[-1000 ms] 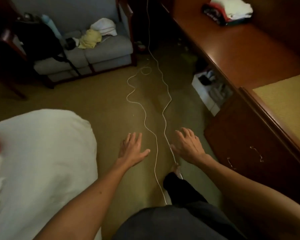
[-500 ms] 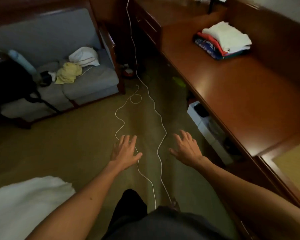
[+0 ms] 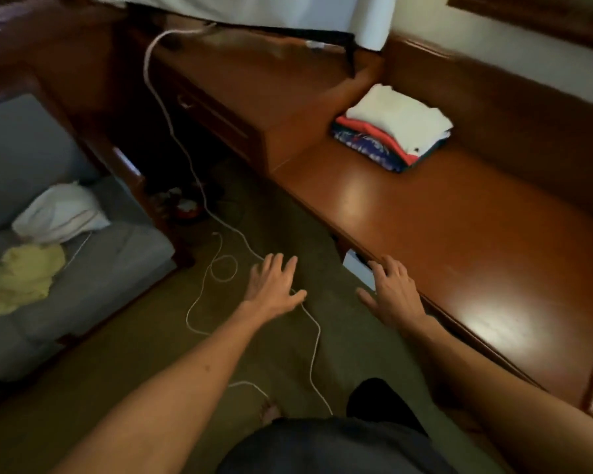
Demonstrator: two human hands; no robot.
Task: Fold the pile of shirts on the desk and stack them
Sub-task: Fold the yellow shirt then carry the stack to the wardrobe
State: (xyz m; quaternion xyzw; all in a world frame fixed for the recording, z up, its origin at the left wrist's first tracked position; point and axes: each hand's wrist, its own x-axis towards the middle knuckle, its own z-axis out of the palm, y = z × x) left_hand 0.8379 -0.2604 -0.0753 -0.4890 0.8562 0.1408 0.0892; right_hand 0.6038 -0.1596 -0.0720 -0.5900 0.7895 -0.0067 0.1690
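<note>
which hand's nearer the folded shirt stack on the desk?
Right. The right hand is by the desk edge below the shirt stack; the left hand hangs over the floor, farther left.

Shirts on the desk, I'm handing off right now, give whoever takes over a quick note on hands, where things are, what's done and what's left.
Left hand: open, empty, over the carpet.
Right hand: open, empty, at the desk edge.
Stack of folded shirts: white on top, red and blue beneath, at the desk's far end.
Done: the shirts in view are folded and stacked.
Left: no unfolded shirts show on the desk; the yellow cloth on the grey sofa may not belong to the job.
</note>
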